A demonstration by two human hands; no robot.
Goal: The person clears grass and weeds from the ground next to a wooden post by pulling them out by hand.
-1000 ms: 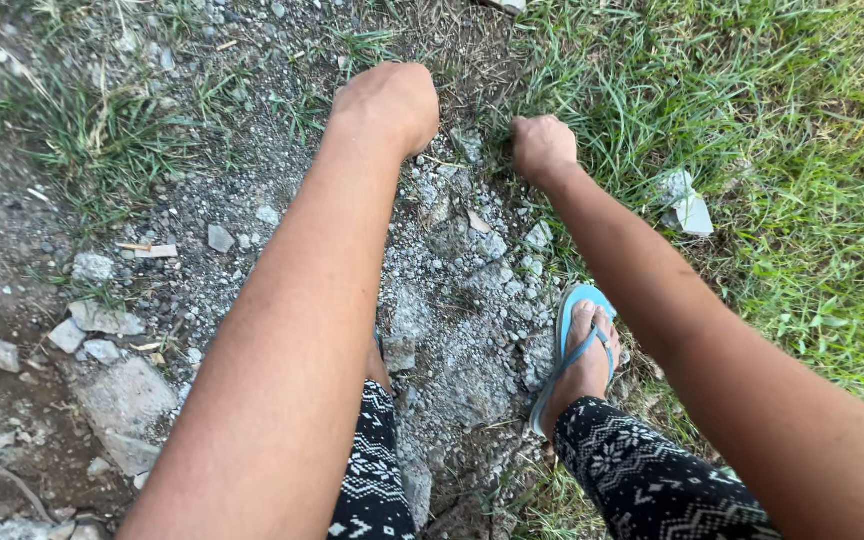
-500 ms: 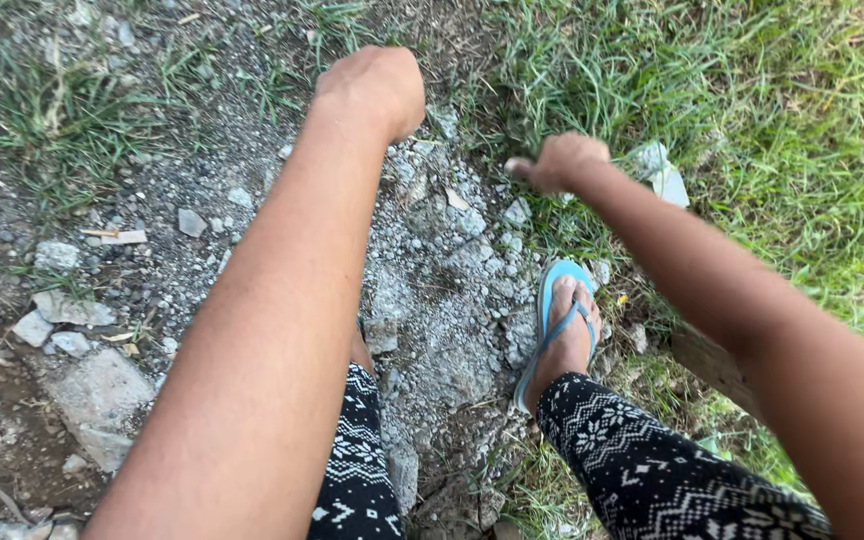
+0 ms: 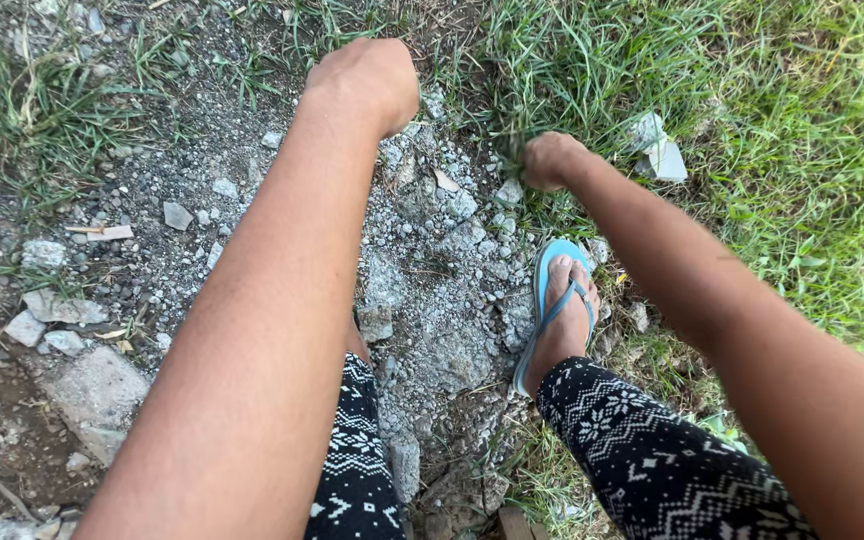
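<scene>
- The work shown is hand-weeding at the edge of a gravel patch, where it meets the grass.
- The left hand is reached out over the upper end of the gravel, beside a thin fringe of grass blades. Seen from behind, it looks like a fist — fingers curled together — but what it grips, if anything, is hidden under the hand, so I cannot tell.
- The right hand is down at the border of the thicker grass, fingers closed; a few blades rise just above the knuckles and it seems to be clamped on a tuft, though the grip itself is out of sight.
- To do this well, I judge: take the tuft low, close to the soil, and pull steadily along the line of the stems rather than jerking — short snatches are likely to snap the blades and leave roots behind.
- Loose stones lie around the roots here, so a slight twist before the pull may free them.
- The feet matter too: the right foot in a blue sandal stands on the gravel's edge, near a pale flat stone lying in the grass.
</scene>
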